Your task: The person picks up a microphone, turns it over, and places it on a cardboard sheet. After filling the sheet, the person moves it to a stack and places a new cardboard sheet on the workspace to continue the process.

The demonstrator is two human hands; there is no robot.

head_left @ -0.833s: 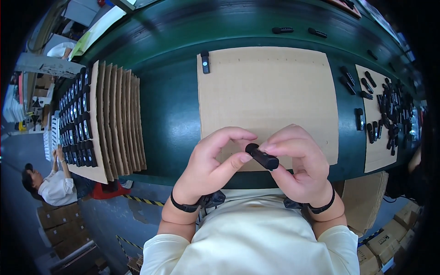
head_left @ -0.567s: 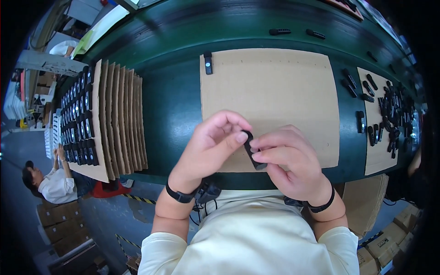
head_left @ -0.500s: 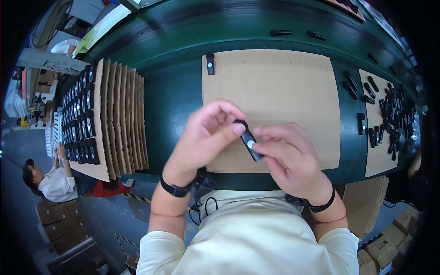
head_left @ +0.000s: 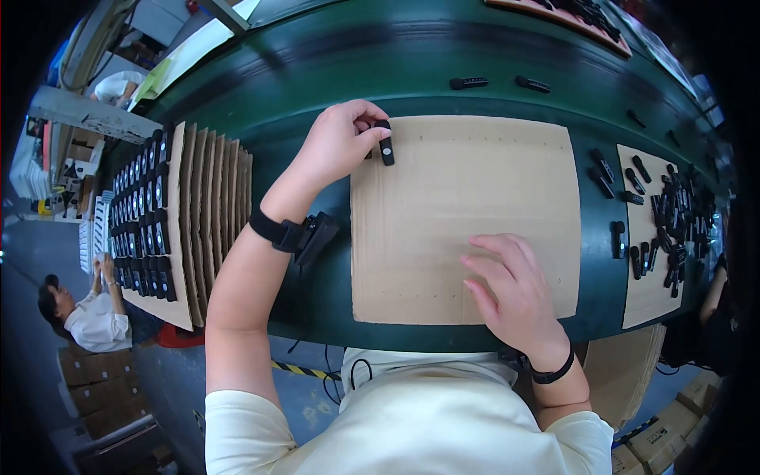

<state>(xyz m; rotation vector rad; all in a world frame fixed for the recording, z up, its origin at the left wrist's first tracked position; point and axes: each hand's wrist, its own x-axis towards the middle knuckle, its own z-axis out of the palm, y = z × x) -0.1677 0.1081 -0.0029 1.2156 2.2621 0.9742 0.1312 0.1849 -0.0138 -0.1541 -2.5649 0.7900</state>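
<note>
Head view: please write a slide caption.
Left hand pinches a black device at the corner of a cardboard sheet; right hand open.

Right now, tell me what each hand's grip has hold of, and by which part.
The left hand holds a black device near its far end, between thumb and fingers. The right hand, over the cardboard, holds nothing.

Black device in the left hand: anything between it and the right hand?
Nothing visible. The left hand pinches the black device at its upper end; toward the open right hand, only the cardboard sheet's surface shows between them.
</note>
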